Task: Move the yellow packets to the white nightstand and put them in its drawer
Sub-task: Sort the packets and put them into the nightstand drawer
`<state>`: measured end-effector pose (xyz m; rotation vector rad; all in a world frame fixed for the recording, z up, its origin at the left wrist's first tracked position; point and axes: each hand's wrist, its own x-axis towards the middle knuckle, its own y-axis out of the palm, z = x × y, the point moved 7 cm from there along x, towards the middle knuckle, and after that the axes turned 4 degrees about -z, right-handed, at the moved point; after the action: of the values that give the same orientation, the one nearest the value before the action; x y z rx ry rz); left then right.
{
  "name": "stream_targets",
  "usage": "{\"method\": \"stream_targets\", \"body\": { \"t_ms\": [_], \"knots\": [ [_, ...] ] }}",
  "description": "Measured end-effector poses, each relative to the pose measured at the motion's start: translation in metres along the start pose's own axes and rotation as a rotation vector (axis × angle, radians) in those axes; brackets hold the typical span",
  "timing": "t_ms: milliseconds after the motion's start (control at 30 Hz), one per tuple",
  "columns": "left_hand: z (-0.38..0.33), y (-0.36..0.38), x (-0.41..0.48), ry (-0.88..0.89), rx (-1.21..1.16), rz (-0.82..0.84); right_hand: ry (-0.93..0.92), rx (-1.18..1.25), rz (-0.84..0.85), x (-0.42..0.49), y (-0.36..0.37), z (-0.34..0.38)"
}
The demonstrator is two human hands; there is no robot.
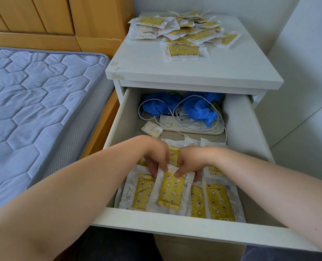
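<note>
The left hand (156, 157) is pinching the far edge of one packet (170, 193) between curled fingers and thumb. The right hand (189, 162) is pinching the same edge just beside it, fingers curled narrow. The packet is lying yellow face up at the front of the open drawer (175, 222), its long axis running 12 to 6 o'clock, tipped slightly toward 1. More packets (219, 201) are lying at its 3 and 9 o'clock. A loose pile (184, 32) is sitting on the nightstand (194, 70) at 12 o'clock.

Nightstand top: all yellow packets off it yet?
No: a loose pile of yellow packets lies on the nightstand top, apart from those already in the open drawer.
</note>
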<state>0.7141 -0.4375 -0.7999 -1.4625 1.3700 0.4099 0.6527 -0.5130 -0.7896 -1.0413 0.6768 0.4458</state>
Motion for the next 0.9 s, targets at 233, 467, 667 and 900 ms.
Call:
{"method": "stream_targets", "body": {
  "t_ms": [233, 467, 667, 900],
  "knots": [
    [-0.001, -0.013, -0.004, 0.092, 0.207, -0.059, -0.17, -0.362, -0.162, 0.003, -0.002, 0.018],
    [0.012, -0.027, -0.004, 0.018, 0.368, -0.106, -0.248, -0.389, -0.206, 0.002, 0.0, 0.03],
    [0.025, -0.019, -0.003, -0.099, 0.439, -0.01, -0.124, -0.431, -0.258, 0.004, -0.005, 0.024],
    [0.028, -0.012, -0.004, -0.135, 0.414, 0.047, -0.2, -0.363, -0.199, 0.003, 0.004, 0.031]
  ]
}}
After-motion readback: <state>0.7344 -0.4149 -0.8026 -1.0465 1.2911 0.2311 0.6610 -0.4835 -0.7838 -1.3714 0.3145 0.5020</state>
